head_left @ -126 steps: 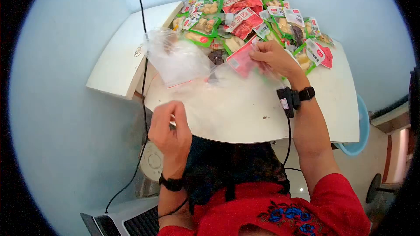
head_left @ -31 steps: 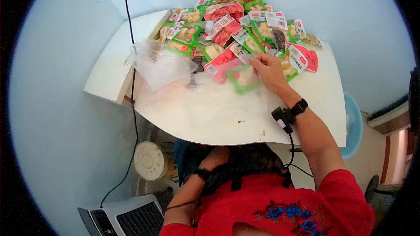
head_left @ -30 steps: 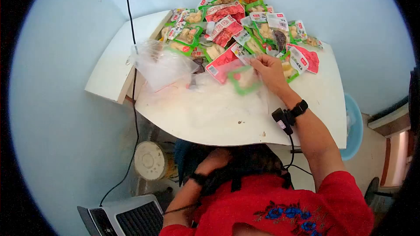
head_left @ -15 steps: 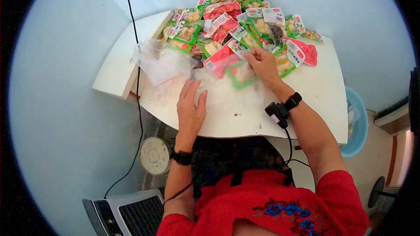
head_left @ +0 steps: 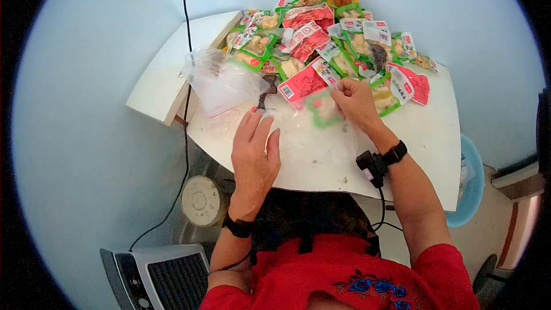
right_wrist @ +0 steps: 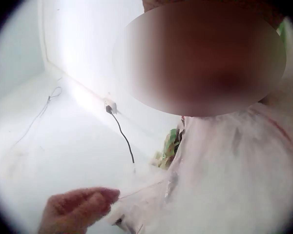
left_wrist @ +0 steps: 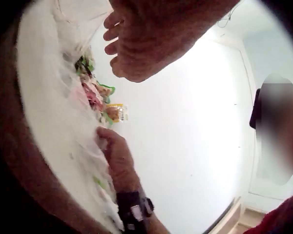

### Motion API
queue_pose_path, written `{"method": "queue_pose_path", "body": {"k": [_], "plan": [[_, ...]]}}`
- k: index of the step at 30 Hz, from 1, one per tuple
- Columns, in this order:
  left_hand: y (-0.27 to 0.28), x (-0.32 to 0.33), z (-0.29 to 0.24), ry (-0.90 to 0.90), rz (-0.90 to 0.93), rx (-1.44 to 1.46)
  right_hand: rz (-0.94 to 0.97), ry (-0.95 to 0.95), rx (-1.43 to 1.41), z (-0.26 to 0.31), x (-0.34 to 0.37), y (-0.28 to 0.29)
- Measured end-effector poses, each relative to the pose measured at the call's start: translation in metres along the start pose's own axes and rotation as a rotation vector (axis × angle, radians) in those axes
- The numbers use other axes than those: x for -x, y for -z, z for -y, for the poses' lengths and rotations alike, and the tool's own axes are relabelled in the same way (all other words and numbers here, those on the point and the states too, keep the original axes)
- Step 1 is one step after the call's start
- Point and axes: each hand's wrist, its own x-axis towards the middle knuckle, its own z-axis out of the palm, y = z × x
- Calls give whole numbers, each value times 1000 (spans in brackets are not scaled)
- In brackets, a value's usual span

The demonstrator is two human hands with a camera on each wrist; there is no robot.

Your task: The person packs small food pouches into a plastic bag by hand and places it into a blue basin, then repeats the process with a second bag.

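Observation:
In the head view, the left hand (head_left: 255, 158) is held above the table's front part. Its fingers are extended, the thumb stands apart, and the fingertips are near the clear film. The right wrist view shows this hand (right_wrist: 78, 209) with film at its fingertips; a grip cannot be made out. The right hand (head_left: 357, 103) pinches the top of a clear plastic bag (head_left: 310, 143) that spreads over the table. A blurred green-edged packet (head_left: 323, 108) shows through the film, beside a red packet (head_left: 301, 86). More clear bags (head_left: 227, 86) lie to the left.
A heap of food packets (head_left: 307, 37) stands against the wall on the white table (head_left: 430, 149). A black cable (head_left: 187, 97) hangs at the left. Beyond the table's right edge is a blue basin (head_left: 472, 189); a round white-topped container (head_left: 201, 200) stands below left.
The left hand rose from the lap to the table and has since moved slightly right. The right hand keeps its pinch on the bag. Over the longer span, the green-edged packet came into view below it.

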Motion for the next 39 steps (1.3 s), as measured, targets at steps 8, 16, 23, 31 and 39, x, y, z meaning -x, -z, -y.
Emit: {"method": "queue_pose_path", "body": {"k": [8, 16, 23, 31, 39], "plan": [[-40, -70, 102, 104, 158, -306, 46, -5, -48, 0, 4, 0], [-64, -87, 187, 353, 314, -80, 31, -23, -87, 9, 7, -1], [-91, -99, 206, 272, 222, -138, 23, -15, -96, 5, 8, -5], [-31, -99, 157, 137, 307, -202, 65, -26, -168, 4, 4, 1], [7, -89, 79, 103, 39, -45, 74, -64, -190, 7, 4, 3]]}}
